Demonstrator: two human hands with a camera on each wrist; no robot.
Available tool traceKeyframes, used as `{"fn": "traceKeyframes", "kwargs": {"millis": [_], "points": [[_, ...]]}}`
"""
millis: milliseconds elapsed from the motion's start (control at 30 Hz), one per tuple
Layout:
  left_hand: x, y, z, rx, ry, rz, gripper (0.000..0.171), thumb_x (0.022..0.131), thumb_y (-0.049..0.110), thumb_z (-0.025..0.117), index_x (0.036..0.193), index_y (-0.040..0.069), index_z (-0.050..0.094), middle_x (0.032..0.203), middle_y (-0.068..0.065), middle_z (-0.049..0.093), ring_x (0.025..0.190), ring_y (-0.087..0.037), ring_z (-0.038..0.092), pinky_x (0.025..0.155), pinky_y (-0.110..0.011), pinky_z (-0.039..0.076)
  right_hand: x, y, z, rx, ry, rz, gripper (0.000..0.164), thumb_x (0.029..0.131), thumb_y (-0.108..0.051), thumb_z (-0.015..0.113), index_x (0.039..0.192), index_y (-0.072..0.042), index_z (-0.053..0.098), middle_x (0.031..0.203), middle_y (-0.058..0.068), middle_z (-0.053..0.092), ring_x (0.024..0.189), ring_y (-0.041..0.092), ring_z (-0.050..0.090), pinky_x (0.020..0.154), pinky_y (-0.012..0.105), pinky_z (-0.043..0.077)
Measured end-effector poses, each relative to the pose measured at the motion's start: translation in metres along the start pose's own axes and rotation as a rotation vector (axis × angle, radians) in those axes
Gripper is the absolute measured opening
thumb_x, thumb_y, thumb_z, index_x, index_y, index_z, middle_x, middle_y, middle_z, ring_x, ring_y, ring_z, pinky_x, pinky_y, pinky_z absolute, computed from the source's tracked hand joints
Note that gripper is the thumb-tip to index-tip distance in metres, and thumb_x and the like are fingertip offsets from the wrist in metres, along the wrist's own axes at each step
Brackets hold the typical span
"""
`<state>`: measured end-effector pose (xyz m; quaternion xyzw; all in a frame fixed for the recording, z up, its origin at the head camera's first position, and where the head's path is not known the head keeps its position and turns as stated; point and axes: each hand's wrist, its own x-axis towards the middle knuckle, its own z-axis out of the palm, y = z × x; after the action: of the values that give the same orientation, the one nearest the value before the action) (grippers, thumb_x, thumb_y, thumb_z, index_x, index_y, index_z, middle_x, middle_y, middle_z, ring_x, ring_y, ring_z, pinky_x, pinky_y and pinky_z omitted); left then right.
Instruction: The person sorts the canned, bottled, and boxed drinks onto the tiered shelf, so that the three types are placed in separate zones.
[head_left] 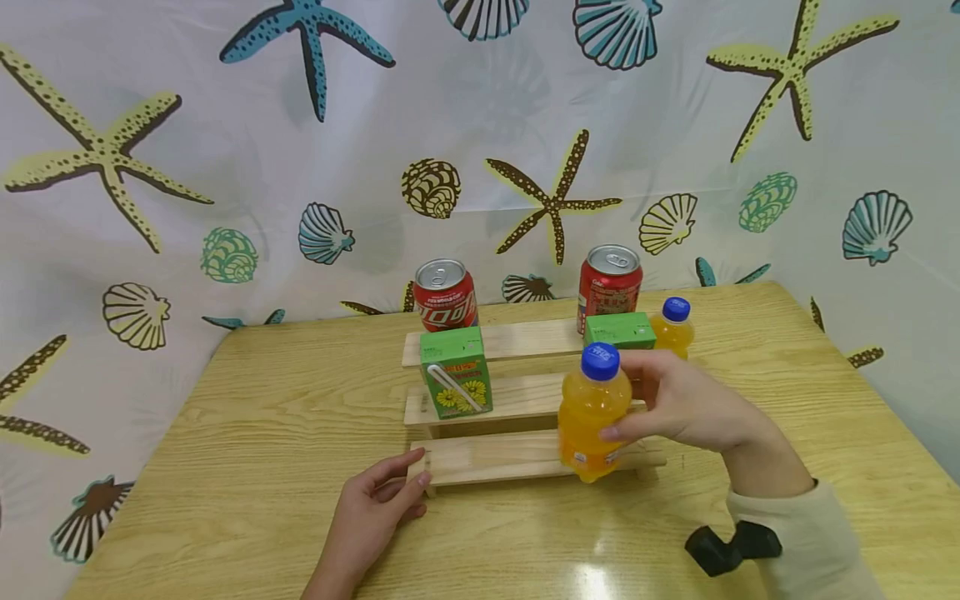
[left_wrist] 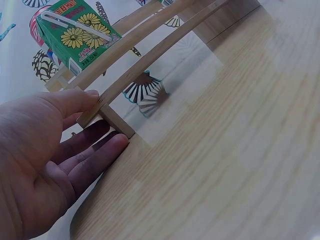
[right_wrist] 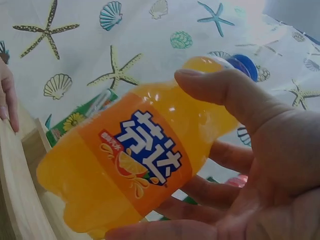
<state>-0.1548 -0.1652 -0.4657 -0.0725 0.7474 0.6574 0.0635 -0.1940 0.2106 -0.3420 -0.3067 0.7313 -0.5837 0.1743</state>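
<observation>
My right hand (head_left: pixel 690 400) grips an orange soda bottle (head_left: pixel 592 417) with a blue cap, thumb on one side and fingers round the other. The bottle is tilted over the front step of a wooden three-step rack (head_left: pixel 487 460), and its printed label (right_wrist: pixel 145 155) faces the right wrist camera. At the rack's front left corner, my left hand (head_left: pixel 375 508) pinches the end of the lowest board (left_wrist: pixel 145 62), with the thumb on top and other fingers below, beside the support leg.
A green drink carton (head_left: pixel 456 375) with a straw stands on the middle step, another carton (head_left: pixel 619 330) behind the bottle. Red cola cans (head_left: pixel 446 298) occupy both sides of the top step. A second orange bottle (head_left: pixel 673 329) stands at the back right. Behind the wooden table (head_left: pixel 300 400) hangs a patterned cloth (head_left: pixel 360 150).
</observation>
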Motion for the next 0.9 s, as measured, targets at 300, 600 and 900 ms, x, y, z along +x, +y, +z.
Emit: {"fn": "traceKeyframes", "kwargs": {"millis": [300,600,900], "points": [[0.000,-0.001,0.001,0.004,0.006,-0.008,0.042,0.091,0.018,0.076,0.131,0.012,0.066,0.131,-0.013,0.064,0.099,-0.016,0.071,0.076,-0.031,0.065,0.007,-0.007,0.021,0.081,0.097,0.110,0.058,0.085,-0.009,0.080,0.137,-0.007,0.054,0.131,0.017,0.061,0.115,0.034,0.064,0.085,0.046,0.064],[0.000,-0.002,0.002,0.001,0.005,-0.011,0.040,0.091,0.015,0.075,0.130,0.012,0.067,0.133,-0.011,0.063,0.098,-0.015,0.071,0.076,-0.031,0.065,0.016,-0.009,0.041,0.084,0.198,0.147,0.060,0.084,-0.013,0.082,0.137,-0.011,0.055,0.132,0.015,0.061,0.118,0.034,0.064,0.081,0.045,0.064],[0.000,0.000,0.000,0.006,0.005,-0.002,0.040,0.091,0.016,0.075,0.130,0.011,0.067,0.132,-0.012,0.064,0.096,-0.014,0.071,0.077,-0.031,0.065,0.026,-0.003,0.055,0.059,0.251,0.129,0.058,0.083,-0.012,0.082,0.135,-0.009,0.057,0.129,0.015,0.063,0.113,0.030,0.066,0.089,0.040,0.062]]}}
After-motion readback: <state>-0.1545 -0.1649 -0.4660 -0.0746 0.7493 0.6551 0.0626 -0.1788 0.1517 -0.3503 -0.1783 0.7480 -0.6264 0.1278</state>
